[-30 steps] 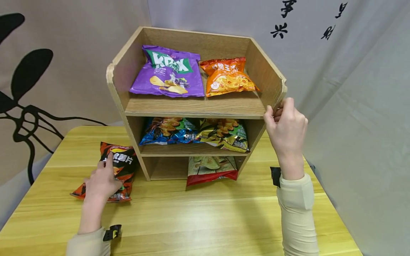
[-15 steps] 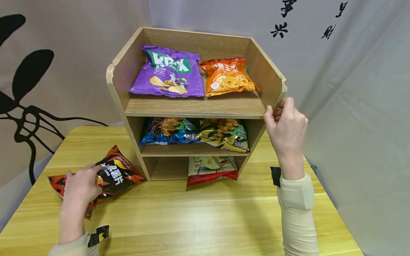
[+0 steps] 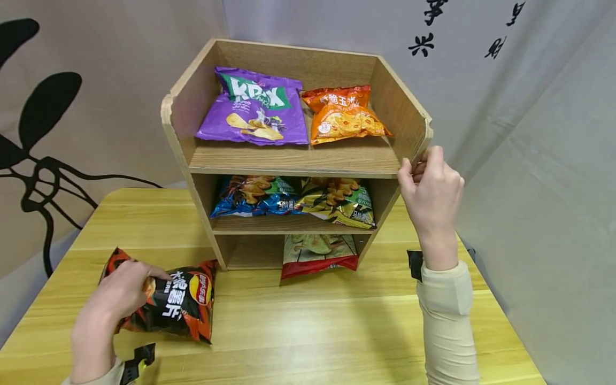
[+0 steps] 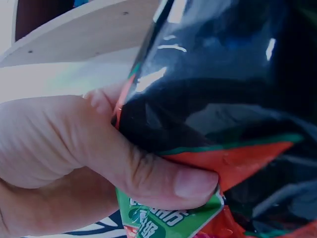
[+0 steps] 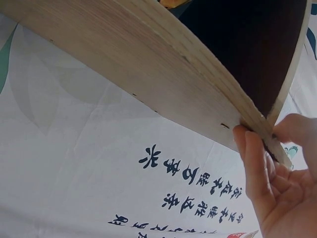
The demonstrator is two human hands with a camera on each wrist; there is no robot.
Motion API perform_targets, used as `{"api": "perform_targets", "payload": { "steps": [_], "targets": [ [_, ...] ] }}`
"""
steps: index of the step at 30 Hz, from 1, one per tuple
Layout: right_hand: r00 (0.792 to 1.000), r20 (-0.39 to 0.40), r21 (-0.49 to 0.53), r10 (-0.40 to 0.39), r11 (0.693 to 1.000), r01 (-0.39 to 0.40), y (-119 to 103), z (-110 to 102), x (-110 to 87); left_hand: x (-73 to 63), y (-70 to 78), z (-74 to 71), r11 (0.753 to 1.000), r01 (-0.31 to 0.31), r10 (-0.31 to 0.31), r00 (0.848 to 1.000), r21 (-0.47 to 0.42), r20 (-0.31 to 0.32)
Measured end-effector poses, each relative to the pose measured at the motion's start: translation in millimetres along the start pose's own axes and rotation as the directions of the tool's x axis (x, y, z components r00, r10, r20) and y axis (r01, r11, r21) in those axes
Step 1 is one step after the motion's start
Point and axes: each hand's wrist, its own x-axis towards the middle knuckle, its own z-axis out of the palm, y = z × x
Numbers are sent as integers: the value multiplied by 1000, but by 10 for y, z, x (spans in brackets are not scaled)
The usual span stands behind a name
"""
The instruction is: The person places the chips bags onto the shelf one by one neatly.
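Note:
In the head view my left hand (image 3: 122, 291) grips a black and red bag of chips (image 3: 175, 305) low over the table, left of the wooden shelf's foot. The left wrist view has the thumb (image 4: 193, 186) pressed on the crinkled bag (image 4: 218, 119); most of the other fingers are hidden. My right hand (image 3: 433, 187) pinches the front edge of the shelf's right side panel (image 3: 414, 123). Up close in the right wrist view, fingers and thumb lie on either face of that panel (image 5: 178, 74).
The shelf's top tier (image 3: 289, 160) bears a purple chip bag (image 3: 260, 109) and an orange snack bag (image 3: 344, 117). Blue (image 3: 255, 198) and yellow (image 3: 337, 203) bags fill the middle tier. A red and pale bag (image 3: 317, 259) juts out of the bottom tier's right side.
The left hand has turned the black and red bag, its printed top swinging from the back round to the right, and drawn it nearer. The right hand has stayed on the panel.

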Motion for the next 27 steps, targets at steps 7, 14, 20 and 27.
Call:
{"api": "perform_targets", "payload": {
  "steps": [7,14,20,27],
  "targets": [
    [1000,-3,2,1,1000,-1,-5,0,0,-3,29,-27,996,-72,77,993,-60,86],
    [1000,1,1,9,1000,-9,-3,8,-2,34,175,-18,982,-165,173,982,-95,74],
    [1000,6,-8,3,1000,-3,-11,2,-3,91,359,27,955,-275,278,960,-111,14],
    [1000,-6,10,13,1000,-13,-5,13,-4,183,568,97,914,-361,362,932,-184,-28]
  ]
}}
